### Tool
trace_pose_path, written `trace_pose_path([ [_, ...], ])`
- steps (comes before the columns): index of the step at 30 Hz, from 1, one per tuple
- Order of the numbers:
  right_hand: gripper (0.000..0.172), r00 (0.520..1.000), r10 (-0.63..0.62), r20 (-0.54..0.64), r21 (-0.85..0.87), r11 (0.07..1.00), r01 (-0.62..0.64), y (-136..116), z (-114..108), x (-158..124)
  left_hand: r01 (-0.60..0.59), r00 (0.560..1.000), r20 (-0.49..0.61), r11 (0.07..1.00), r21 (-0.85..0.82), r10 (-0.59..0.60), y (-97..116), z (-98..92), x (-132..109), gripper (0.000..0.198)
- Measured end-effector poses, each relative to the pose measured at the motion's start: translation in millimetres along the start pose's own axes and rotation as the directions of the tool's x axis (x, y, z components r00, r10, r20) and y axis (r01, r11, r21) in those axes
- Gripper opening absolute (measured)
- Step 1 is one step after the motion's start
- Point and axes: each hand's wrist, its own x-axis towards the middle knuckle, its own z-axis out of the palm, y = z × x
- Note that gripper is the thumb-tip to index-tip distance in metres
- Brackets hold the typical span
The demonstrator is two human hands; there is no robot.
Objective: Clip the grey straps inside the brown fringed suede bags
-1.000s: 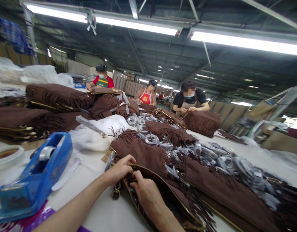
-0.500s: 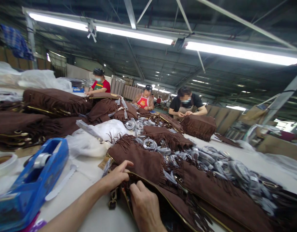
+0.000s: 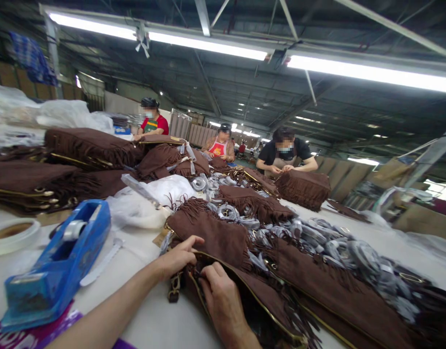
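Right now both hands sit on a brown fringed bag (image 3: 215, 237) that lies flat on the white table (image 3: 161, 322), close to the person. The left hand (image 3: 177, 259) holds the bag's near top edge, its fingers curled down over it and the thumb stretched out flat. The right hand (image 3: 221, 295) is at the bag's open mouth, its fingers bent close together and pinching at the gold zip (image 3: 244, 283). I cannot tell if something small is between them. The long fringe (image 3: 299, 320) hangs just beside the zip, so a strand could get caught in the teeth and tear. A heap of plastic-wrapped straps (image 3: 328, 242) touches the bag's far side, and a hard tug could drag some along. A blue tape dispenser (image 3: 59, 264) stands well apart on the left.
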Motion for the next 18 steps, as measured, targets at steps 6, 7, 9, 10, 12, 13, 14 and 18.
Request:
trace_pose_path([
  [6,0.022,1.000,-0.004,-0.030,0.024,1.000,0.005,-2.3,2.6,-0.2,-0.013,1.000,0.005,1.000,-0.011,0.013,-2.2,0.3,0.5,0.061],
  [7,0.022,0.999,0.004,-0.037,0.071,0.997,-0.002,-2.9,1.8,0.1,-0.015,1.000,0.008,1.000,-0.019,0.015,-3.0,-0.1,0.6,0.061],
  [9,0.021,0.998,0.024,-0.051,0.177,0.984,-0.015,-3.9,-0.5,0.7,-0.025,0.999,0.021,0.999,-0.034,0.025,-3.9,-1.3,0.5,0.061],
  [10,0.021,0.998,0.036,-0.058,0.223,0.975,-0.022,-4.3,-1.6,1.1,-0.036,0.999,0.032,0.999,-0.041,0.037,-4.0,-2.0,0.2,0.061],
  [12,0.021,0.996,0.056,-0.070,0.287,0.957,-0.034,-4.8,-3.4,2.3,-0.069,0.995,0.069,0.996,-0.053,0.073,-3.5,-3.3,-0.7,0.059],
  [13,0.022,0.995,0.062,-0.075,0.309,0.951,-0.036,-5.1,-4.0,3.1,-0.093,0.991,0.088,0.994,-0.055,0.097,-3.1,-3.9,-1.1,0.057],
  [14,0.022,0.995,0.068,-0.078,0.327,0.944,-0.039,-5.2,-4.4,4.0,-0.119,0.987,0.099,0.992,-0.052,0.123,-2.9,-4.3,-1.3,0.053],
  [18,0.020,0.989,0.130,-0.065,0.405,0.910,-0.093,-4.8,-4.6,7.9,-0.173,0.980,0.097,0.985,-0.012,0.173,-5.6,-4.6,1.2,0.032],
])
